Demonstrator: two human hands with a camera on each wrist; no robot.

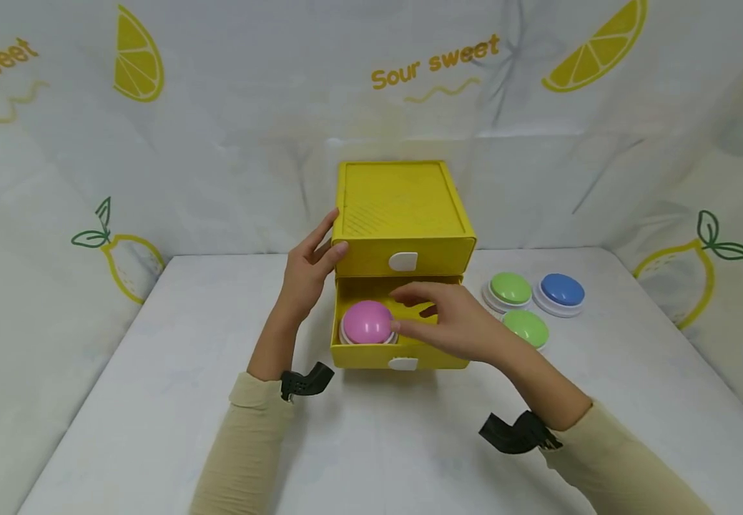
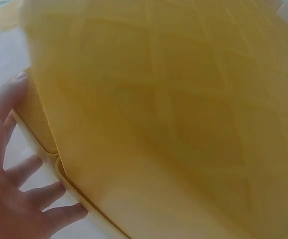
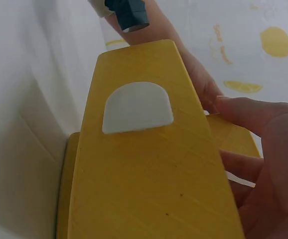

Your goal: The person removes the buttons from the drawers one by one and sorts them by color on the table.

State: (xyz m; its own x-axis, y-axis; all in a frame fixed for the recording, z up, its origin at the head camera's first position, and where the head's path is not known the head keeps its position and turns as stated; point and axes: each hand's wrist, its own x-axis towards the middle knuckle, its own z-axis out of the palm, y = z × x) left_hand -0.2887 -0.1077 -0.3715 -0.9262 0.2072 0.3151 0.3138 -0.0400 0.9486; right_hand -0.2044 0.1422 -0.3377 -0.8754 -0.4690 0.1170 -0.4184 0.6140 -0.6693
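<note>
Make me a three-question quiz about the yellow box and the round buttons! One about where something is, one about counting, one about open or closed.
1. Where is the pink button?
A. in the lower drawer
B. on top of the box
C. on the table by the blue button

2. How many green buttons are there?
A. one
B. two
C. four

3. How is the lower drawer of the yellow box?
A. pushed shut
B. taken right out
C. pulled open

Answers: 1 A, the pink dome sits inside the drawer, beside the right hand. 2 B, two green buttons lie on the table near the blue button. 3 C, its front juts forward and its inside shows, while the left hand rests on the box's side.
</note>
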